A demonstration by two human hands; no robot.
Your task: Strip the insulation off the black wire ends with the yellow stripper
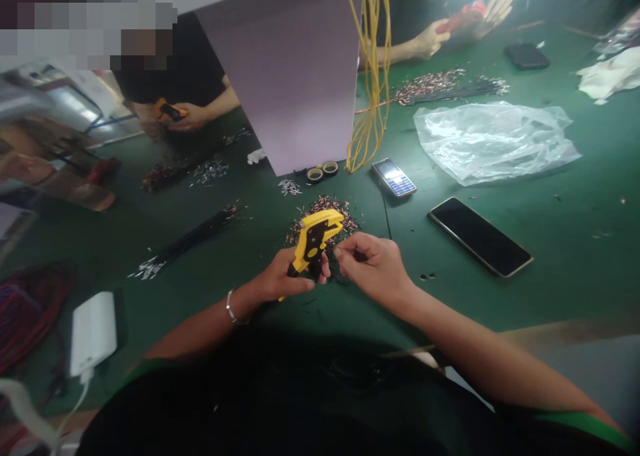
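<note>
My left hand (293, 275) is wrapped round the handles of a yellow and black hand tool (316, 239), whose yellow head points up and to the right. Just right of the tool, my right hand (375, 263) is closed, thumb and forefinger pressed together; what they pinch is too small to make out. Behind and partly under the tool lies a pile of short copper-coloured pieces (345, 211) on the green table (350, 329). A few dark bits lie below my hands.
A phone (481, 237), keypad phone (394, 177) and clear plastic bag (493, 139) lie to the right. Black wires (193, 238) and a white power bank (93, 333) are left. Yellow wires (373, 69) hang beside a panel (295, 69). Other people's hands work across the table.
</note>
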